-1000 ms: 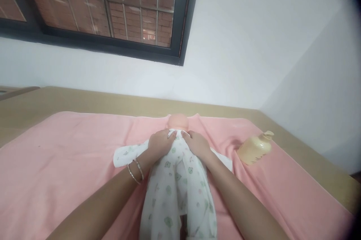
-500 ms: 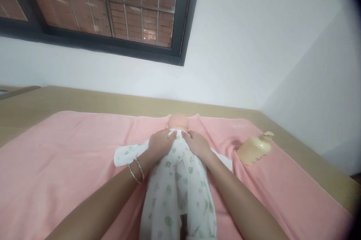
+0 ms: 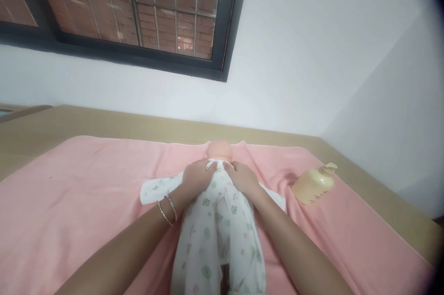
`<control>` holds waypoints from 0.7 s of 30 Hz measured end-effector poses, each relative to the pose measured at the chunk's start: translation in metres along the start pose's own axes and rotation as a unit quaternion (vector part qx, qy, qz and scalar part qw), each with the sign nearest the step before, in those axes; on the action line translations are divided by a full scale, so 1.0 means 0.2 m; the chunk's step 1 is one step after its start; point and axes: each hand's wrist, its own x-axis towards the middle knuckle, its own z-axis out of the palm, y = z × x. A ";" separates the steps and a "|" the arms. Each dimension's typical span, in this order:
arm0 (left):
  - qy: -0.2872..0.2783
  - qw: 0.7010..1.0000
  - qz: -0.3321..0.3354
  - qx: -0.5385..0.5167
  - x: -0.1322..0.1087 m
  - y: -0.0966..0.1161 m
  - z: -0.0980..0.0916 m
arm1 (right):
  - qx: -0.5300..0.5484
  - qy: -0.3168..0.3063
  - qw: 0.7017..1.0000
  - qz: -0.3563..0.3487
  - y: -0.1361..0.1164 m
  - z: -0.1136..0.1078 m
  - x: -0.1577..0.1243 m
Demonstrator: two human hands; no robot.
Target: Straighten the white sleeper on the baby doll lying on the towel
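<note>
A baby doll lies on its back or front, I cannot tell which, with its smooth pink head [image 3: 219, 149] away from me. White baby clothes [image 3: 207, 235] with a small green print cover its body, and the sleeves spread out to both sides. At the left shoulder, my left hand [image 3: 198, 177], with two bangles at the wrist, is closed on the cloth, its thumb by the collar. My right hand [image 3: 243, 178] grips the opposite shoulder the same way. Both hands' other fingers are partly hidden at the doll's sides.
Under the doll spreads a pink blanket [image 3: 104, 202] on a wooden surface [image 3: 145, 118]. A yellowish baby bottle [image 3: 312, 185] lies tilted on the blanket to the right. Behind are a white wall [image 3: 277, 54] and a dark-framed window [image 3: 138, 57] with bars.
Both hands and the doll keep their places. The view has shifted very slightly, and the lower part of the clothes looks a touch further left.
</note>
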 end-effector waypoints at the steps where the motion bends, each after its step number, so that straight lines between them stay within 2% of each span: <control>1: -0.002 1.000 -0.004 0.002 0.00 0.00 0.00 | 0.000 0.000 1.000 0.000 0.00 0.00 0.00; 5: -0.011 1.000 -0.016 0.006 0.00 0.01 -0.01 | -0.004 -0.006 1.000 0.003 -0.01 0.00 0.00; 21: 0.011 1.000 0.004 0.006 0.01 -0.02 0.01 | -0.002 0.006 1.000 -0.011 0.01 0.01 0.00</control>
